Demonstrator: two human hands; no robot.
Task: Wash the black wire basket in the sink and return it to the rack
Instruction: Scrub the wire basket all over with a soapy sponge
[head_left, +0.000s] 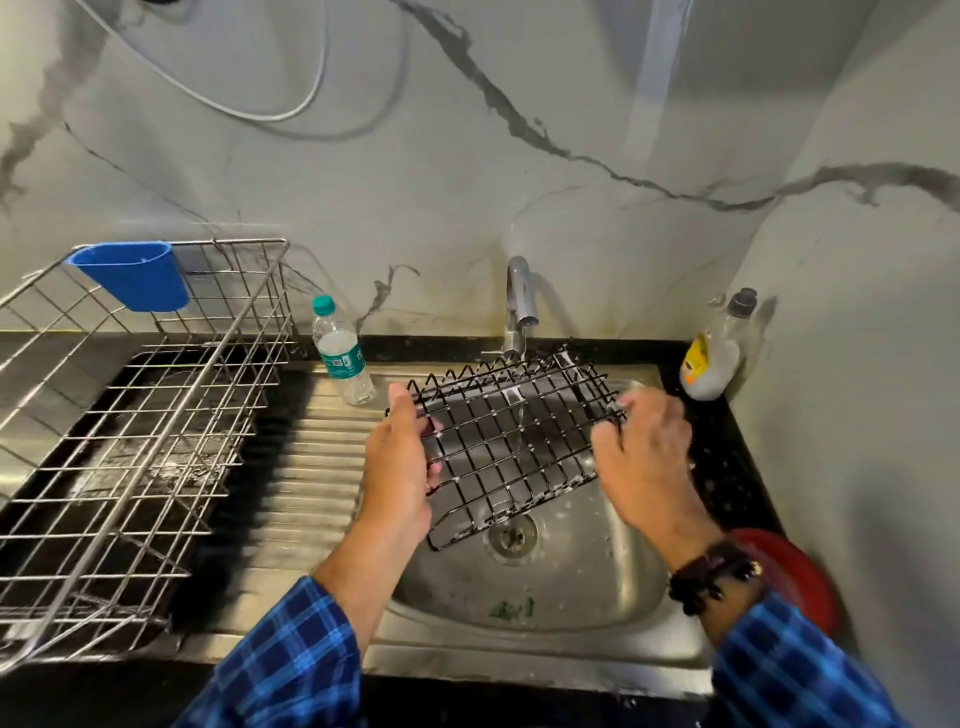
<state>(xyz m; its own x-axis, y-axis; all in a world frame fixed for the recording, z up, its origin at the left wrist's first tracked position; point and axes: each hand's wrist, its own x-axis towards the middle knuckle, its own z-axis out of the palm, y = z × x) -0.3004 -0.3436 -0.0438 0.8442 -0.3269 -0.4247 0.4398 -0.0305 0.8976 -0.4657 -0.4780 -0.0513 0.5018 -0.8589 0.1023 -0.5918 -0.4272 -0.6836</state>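
Note:
The black wire basket (506, 441) hangs tilted over the steel sink (561, 587), under a thin stream of water from the tap (519, 296). Soap suds cling to its lower wires. My left hand (397, 462) grips its left edge, thumb over the rim. At the basket's right end my right hand (644, 457) looks blurred, its fingers curled on the wires. The steel wire rack (140, 441) stands at the left on the counter.
A blue plastic cup (132, 275) hangs on the rack's back rim. A clear water bottle (340, 351) stands by the ribbed drainboard (311, 467). A dish-soap bottle (717, 353) sits in the right corner. A red object (795, 571) lies behind my right wrist.

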